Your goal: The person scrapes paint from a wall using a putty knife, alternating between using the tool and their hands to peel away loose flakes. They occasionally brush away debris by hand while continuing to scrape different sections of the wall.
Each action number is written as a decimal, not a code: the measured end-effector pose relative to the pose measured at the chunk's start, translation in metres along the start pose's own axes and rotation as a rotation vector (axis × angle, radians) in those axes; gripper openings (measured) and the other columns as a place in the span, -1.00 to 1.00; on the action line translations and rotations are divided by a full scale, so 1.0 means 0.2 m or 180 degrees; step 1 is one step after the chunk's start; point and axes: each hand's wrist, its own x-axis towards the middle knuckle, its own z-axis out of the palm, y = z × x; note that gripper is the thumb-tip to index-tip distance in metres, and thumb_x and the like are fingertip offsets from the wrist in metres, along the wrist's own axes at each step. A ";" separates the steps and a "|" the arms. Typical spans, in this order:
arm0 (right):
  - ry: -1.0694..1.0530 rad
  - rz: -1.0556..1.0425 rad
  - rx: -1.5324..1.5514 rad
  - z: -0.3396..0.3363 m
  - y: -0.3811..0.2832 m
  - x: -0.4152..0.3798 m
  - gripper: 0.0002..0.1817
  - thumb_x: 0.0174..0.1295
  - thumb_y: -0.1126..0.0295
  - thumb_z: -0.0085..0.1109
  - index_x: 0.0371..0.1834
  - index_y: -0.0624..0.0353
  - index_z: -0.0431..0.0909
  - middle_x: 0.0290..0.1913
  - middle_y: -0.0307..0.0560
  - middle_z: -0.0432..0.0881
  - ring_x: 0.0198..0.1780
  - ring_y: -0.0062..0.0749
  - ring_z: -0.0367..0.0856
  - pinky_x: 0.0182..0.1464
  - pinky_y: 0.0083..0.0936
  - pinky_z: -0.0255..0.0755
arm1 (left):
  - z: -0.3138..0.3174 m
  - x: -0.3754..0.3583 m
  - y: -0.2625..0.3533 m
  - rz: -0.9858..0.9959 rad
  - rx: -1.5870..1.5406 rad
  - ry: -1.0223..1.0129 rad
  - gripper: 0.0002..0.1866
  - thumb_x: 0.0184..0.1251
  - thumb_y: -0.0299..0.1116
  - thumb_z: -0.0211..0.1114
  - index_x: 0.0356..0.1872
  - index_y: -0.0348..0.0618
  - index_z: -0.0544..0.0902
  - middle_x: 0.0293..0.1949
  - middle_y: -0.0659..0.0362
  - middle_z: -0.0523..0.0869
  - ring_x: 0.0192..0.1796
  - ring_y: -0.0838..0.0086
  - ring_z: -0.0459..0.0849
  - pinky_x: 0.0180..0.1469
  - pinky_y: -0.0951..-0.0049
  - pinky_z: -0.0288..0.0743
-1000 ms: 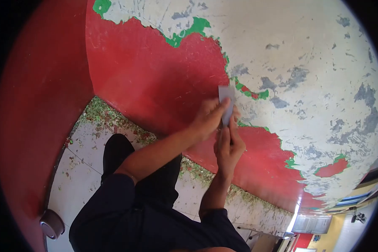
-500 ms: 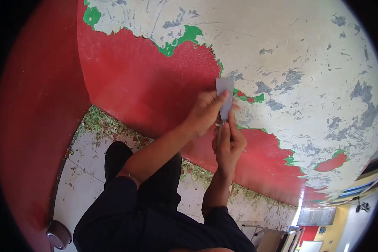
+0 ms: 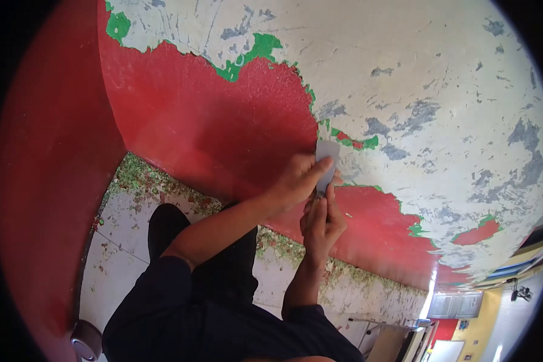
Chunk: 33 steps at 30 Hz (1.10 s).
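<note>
A scraper (image 3: 327, 154) with a flat grey blade lies against the wall, its blade edge at the border where red paint (image 3: 223, 114) meets bare off-white wall (image 3: 398, 72). My left hand (image 3: 298, 178) grips the blade from the left side, thumb flat on its face. Below it, my right hand (image 3: 323, 226) is closed round the lower end, index finger stretched along the blade; the handle is mostly hidden in this fist. Just above the blade, a thin strip of green and red paint (image 3: 356, 143) clings to the wall. A small pale flake (image 3: 349, 214) shows beside my right hand.
Paint chips (image 3: 142, 178) litter the tiled floor (image 3: 117, 229) along the wall's foot. A dark round container (image 3: 86, 341) stands at the lower left. A red side wall (image 3: 48, 181) meets this one at a corner. Furniture (image 3: 392, 344) stands at the lower right.
Both hands and the scraper have moved down along the paint border, towards my body. Wall that the blade covered now shows, with a little green paint on it.
</note>
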 end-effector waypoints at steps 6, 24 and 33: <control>0.0050 -0.0145 0.0075 -0.05 0.11 -0.09 -0.56 0.50 0.47 -0.10 0.40 0.34 0.36 -0.42 -0.15 0.56 -0.64 -0.75 0.31 -0.62 -0.77 0.18 | 0.01 -0.05 -0.10 -0.0175 0.0026 0.0018 -0.54 0.59 -0.08 0.06 -0.07 -0.39 0.62 -0.21 0.06 0.75 -0.09 0.40 0.74 -0.09 0.40 0.69; 0.0085 -0.0075 -0.0393 -0.03 0.09 -0.06 -0.56 0.35 0.57 0.12 0.31 0.26 0.51 -0.56 -0.21 0.57 -0.50 -0.70 0.50 -0.40 -0.67 0.42 | -0.01 -0.05 -0.06 -0.0177 0.0072 0.0134 -0.51 0.59 -0.07 0.04 -0.04 -0.43 0.59 -0.19 -0.06 0.74 -0.25 0.31 0.77 -0.16 0.28 0.73; 0.0263 -0.0813 -0.0358 0.02 0.11 0.02 -0.57 0.29 0.63 0.16 0.26 0.24 0.56 -0.37 -0.02 0.73 -0.44 -0.65 0.56 -0.33 -0.61 0.49 | -0.04 -0.01 -0.01 -0.0117 0.0376 0.0251 -0.54 0.59 -0.07 0.03 -0.03 -0.39 0.56 -0.19 -0.04 0.72 -0.29 0.24 0.77 -0.19 0.20 0.75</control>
